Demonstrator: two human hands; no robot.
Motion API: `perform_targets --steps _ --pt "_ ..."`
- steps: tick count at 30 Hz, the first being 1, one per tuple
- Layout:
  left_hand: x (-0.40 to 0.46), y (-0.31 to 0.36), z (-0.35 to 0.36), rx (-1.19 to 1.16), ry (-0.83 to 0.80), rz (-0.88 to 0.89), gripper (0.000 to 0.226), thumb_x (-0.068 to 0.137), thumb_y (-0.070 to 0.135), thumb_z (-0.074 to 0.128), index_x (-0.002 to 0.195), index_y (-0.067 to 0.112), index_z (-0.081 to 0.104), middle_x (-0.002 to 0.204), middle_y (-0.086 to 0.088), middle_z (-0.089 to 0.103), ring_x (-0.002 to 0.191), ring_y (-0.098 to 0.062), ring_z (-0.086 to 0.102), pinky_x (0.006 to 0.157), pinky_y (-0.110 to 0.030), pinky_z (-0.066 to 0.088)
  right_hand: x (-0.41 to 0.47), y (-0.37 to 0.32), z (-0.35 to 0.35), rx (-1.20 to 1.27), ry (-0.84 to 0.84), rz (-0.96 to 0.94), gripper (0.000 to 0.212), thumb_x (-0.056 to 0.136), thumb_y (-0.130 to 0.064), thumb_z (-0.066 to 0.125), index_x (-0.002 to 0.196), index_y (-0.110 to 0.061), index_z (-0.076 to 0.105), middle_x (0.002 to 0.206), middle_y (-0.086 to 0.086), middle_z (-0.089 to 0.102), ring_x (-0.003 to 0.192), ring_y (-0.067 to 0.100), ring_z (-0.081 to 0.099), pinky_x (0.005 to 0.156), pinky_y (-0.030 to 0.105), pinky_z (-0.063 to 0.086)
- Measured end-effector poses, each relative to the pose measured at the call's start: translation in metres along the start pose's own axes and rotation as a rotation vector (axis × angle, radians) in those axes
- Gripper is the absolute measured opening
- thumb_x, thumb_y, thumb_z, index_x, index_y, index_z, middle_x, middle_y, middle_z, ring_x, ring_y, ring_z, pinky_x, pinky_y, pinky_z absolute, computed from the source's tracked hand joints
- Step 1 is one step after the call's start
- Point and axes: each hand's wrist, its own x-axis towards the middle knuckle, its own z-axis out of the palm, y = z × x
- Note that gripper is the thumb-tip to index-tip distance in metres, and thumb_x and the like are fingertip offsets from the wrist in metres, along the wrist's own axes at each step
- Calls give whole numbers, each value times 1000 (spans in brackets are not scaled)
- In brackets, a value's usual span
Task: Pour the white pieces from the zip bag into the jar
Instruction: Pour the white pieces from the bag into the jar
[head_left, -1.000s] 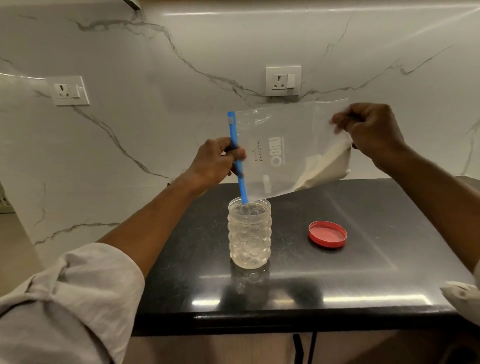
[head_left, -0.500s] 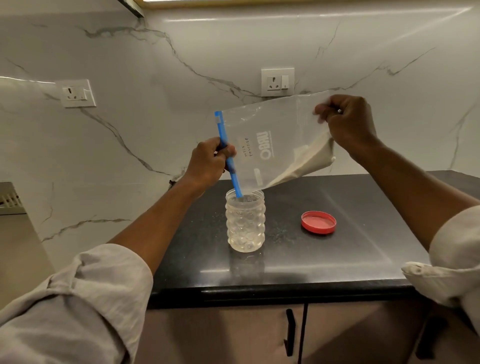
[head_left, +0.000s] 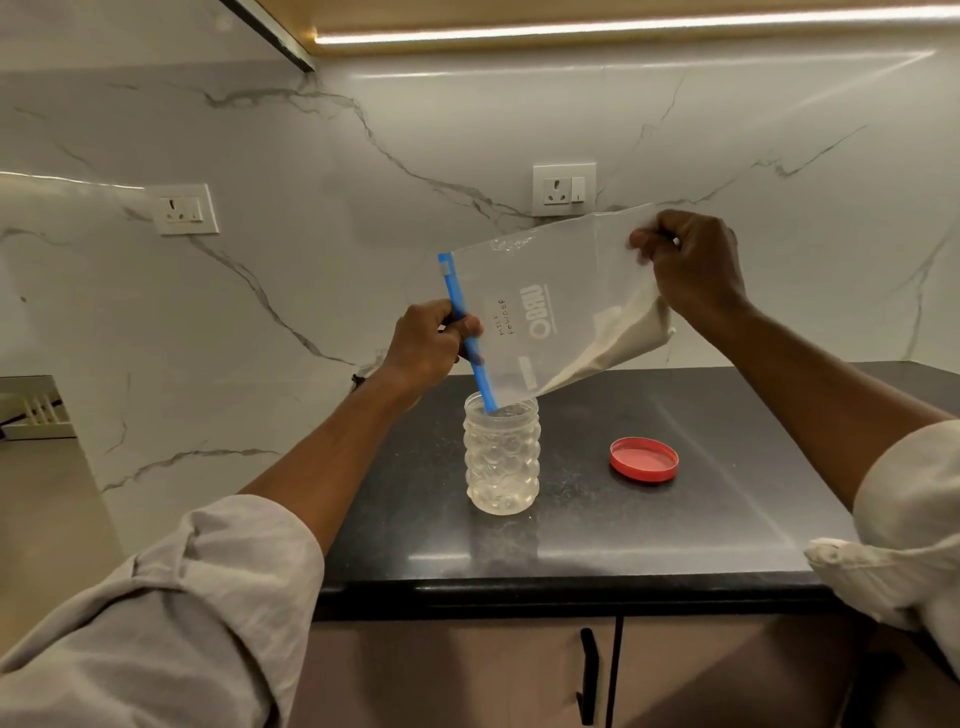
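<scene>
We hold a clear zip bag (head_left: 550, 306) tilted over an open, bumpy clear jar (head_left: 502, 457) on the black counter (head_left: 701, 519), our left hand (head_left: 428, 348) pinching the blue zip strip (head_left: 466, 332) whose lower end dips into the jar's mouth, and our right hand (head_left: 691, 262) gripping the raised bottom corner. The bag looks light, limp and slippery, so we judge the stiff zip edge and a bunched corner the surest holds, while the white pieces (head_left: 613, 343) sag low on its right side. We cannot tell whether anything has reached the jar, or how wide the bag's mouth gapes; a red lid (head_left: 644, 459) lies just right of the jar.
</scene>
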Motion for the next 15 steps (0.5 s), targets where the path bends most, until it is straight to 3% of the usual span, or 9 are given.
perform_targets --steps 3,6,11,15 --pt "1 -2 -1 -6 6 -4 8 95 14 62 93 6 65 86 1 68 60 -10 70 58 -13 52 2 -2 1 -16 -28 -14 19 91 -13 58 85 -17 75 82 -2 71 81 10 62 80 27 49" --pt "4 -5 -1 -7 16 5 7 95 15 63 89 12 64 85 2 68 62 -13 71 62 -18 56 7 -7 1 -23 2 -25 20 91 -15 58 78 -23 71 73 -12 64 67 -3 55 73 23 45" --pt "5 -6 -2 -14 3 35 11 95 14 62 85 17 64 86 4 67 62 -8 71 58 -13 53 11 -8 0 -28 10 -39 20 93 -17 57 85 -21 75 77 -6 69 74 6 60 76 24 47" --pt "3 -5 -3 -26 -10 43 11 94 14 63 84 20 64 87 6 67 64 -7 71 59 -14 54 15 -8 -2 -52 -28 -48 19 94 -17 58 86 -23 74 78 -8 68 72 -1 56 78 22 46"
